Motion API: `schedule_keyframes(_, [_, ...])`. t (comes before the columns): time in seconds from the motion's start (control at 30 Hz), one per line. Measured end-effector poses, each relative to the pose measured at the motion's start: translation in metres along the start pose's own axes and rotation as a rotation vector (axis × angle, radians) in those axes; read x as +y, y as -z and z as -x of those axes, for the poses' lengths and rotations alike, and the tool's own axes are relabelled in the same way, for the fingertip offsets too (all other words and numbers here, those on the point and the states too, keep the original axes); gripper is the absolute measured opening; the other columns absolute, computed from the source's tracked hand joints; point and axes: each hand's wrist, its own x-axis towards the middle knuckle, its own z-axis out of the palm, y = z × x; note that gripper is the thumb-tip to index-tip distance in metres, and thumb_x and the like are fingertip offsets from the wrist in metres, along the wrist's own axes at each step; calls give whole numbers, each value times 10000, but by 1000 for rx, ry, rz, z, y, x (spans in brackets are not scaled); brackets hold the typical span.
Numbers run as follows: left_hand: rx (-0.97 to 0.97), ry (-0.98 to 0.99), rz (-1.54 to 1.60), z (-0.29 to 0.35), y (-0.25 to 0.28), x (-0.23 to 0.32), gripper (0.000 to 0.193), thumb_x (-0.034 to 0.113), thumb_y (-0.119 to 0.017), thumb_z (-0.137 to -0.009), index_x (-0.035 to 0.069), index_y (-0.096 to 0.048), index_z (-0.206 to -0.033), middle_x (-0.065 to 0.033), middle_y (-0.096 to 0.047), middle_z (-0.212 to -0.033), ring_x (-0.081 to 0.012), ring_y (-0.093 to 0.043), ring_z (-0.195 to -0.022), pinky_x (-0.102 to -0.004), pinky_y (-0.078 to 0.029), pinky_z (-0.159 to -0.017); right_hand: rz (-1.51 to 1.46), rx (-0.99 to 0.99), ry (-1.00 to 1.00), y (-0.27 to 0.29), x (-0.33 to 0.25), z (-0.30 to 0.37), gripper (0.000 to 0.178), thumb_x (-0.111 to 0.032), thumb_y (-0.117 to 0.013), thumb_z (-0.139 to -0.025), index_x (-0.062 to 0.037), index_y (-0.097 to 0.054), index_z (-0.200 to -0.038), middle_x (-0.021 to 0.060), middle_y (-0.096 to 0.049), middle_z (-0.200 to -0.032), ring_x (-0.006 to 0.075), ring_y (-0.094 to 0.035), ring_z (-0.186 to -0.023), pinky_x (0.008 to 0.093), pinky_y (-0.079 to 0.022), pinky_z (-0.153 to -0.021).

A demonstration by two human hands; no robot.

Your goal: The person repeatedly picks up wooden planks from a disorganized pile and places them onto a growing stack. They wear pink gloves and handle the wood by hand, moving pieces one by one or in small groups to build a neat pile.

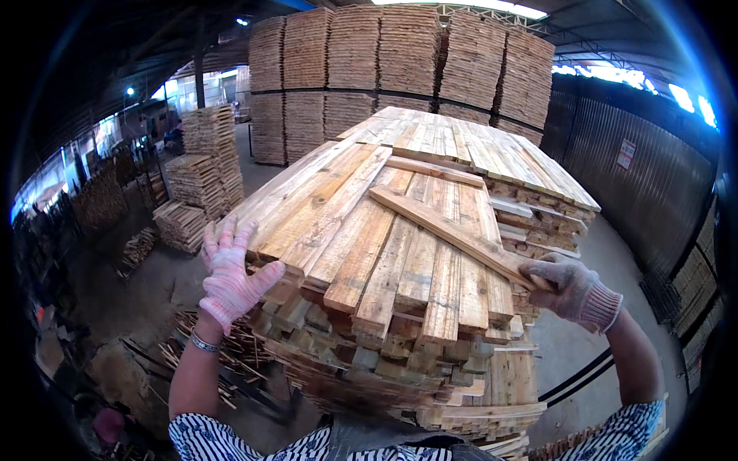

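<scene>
A tall stack of wooden boards [323, 200] stands before me, its top layer laid lengthwise with uneven near ends. My right hand [573, 292], in a greyish knit glove, is closed round the near end of a loose wooden slat [446, 230]. That slat lies slantwise over the top boards, its far end toward the middle of the stack. Another short slat [435, 170] rests crosswise farther back. At the stack's left edge, my left hand [234, 269] in a pinkish-white glove lies with fingers spread against the board ends, thumb apart, gripping nothing.
High stacks of boards [354, 54] rise behind. Smaller wood piles [196, 180] stand at the left, with scattered sticks [223, 353] on the floor below. A corrugated metal wall [638, 146] runs along the right. Dark rails [580, 378] cross the floor at lower right.
</scene>
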Motion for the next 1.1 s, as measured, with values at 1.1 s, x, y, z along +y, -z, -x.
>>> schedule_keyframes(1.1, [-637, 131, -59, -124, 14, -6, 861, 632, -548, -927, 26, -379, -1516, -230, -415, -1523, -368, -454, -1380, -397, -373, -1130, -97, -17, -373, -21, -96, -143, 582, -343, -567, -906, -104, -520, -1435, 228, -646, -1197, 347, -633, -1136, 405, -486, -992])
